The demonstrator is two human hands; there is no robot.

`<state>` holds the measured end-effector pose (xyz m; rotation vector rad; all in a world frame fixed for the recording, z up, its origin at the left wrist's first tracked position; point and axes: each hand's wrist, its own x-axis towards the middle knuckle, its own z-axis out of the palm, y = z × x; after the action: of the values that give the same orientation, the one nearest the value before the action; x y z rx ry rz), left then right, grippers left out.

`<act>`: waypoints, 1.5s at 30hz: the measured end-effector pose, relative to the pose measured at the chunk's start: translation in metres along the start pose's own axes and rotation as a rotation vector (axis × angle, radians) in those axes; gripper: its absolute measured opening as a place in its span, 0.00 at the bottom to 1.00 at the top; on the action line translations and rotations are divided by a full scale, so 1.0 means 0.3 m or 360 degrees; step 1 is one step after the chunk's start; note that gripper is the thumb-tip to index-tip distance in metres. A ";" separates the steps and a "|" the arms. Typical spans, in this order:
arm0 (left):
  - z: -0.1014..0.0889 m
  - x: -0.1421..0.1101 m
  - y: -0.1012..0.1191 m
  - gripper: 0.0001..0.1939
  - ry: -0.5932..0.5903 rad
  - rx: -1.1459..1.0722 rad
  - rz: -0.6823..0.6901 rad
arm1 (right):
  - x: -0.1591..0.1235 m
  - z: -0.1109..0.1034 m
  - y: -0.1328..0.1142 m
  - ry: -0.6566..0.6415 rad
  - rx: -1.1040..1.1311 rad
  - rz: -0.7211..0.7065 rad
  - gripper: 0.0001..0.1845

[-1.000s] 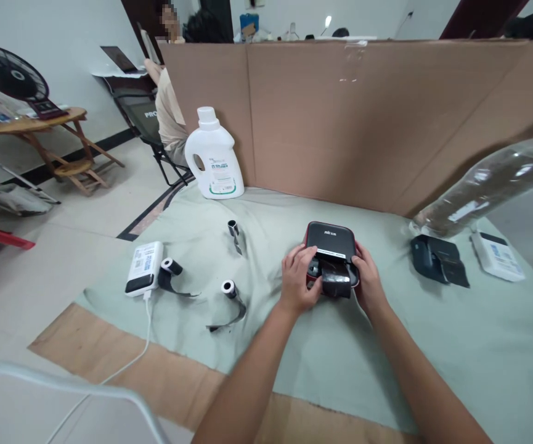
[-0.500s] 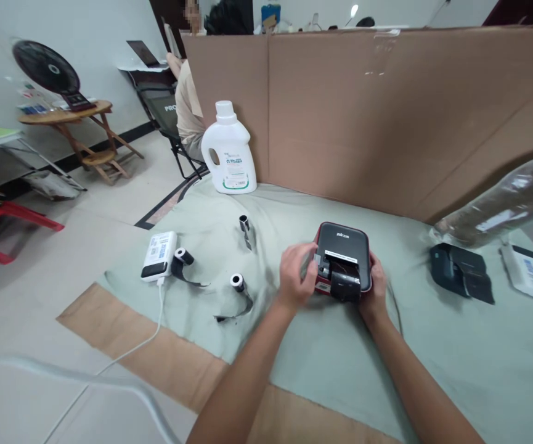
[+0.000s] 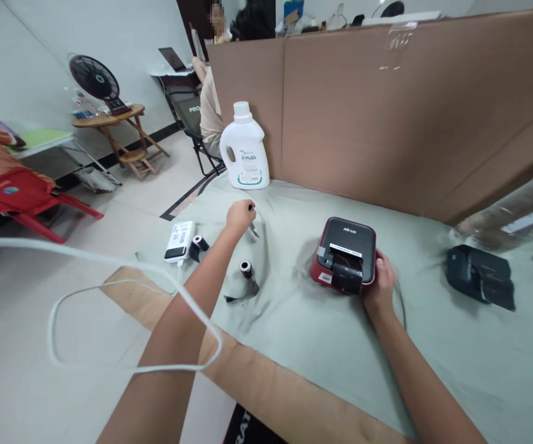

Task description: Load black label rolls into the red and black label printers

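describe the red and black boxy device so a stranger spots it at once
Below the brown cardboard wall, find the pale green cloth. There, the right hand touches a boxy black-topped device. Red sides set it apart from the dark device farther right.

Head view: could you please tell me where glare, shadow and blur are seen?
Head view: white glare streaks the clear plastic object at far right; soft shadow lies on the cloth just left of the red-black printer; the foreground white cable looks slightly soft.
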<state>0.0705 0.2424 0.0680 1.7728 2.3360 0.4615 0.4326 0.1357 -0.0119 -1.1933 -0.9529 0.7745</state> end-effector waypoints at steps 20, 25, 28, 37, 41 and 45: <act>-0.027 -0.449 0.097 0.17 0.0161 -0.0817 0.0382 | -0.011 -0.087 0.008 -0.0324 -0.0131 0.0060 0.29; 0.146 -0.536 0.334 0.20 -0.0581 -0.1243 0.0529 | -0.063 -0.139 -0.028 -0.0837 -0.0312 0.0012 0.50; 0.144 -0.529 0.353 0.18 -0.0557 -0.1256 0.0512 | -0.060 -0.088 -0.047 -0.0682 -0.0541 -0.0160 0.49; -0.075 -0.146 0.071 0.17 0.0027 -0.1316 0.0138 | 0.078 0.562 -0.121 -0.0870 -0.0260 -0.0523 0.51; -0.073 0.021 -0.096 0.18 0.0157 -0.1296 -0.0111 | 0.091 0.841 -0.025 -0.0994 -0.0100 -0.0452 0.51; -0.025 0.095 -0.203 0.16 0.0170 -0.1252 -0.0290 | 0.105 0.975 0.088 -0.1098 -0.0109 -0.0398 0.49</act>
<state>0.0050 0.2538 0.0552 1.1685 1.9244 1.2482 0.1792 0.2872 -0.0047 -0.8401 -1.6703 0.9750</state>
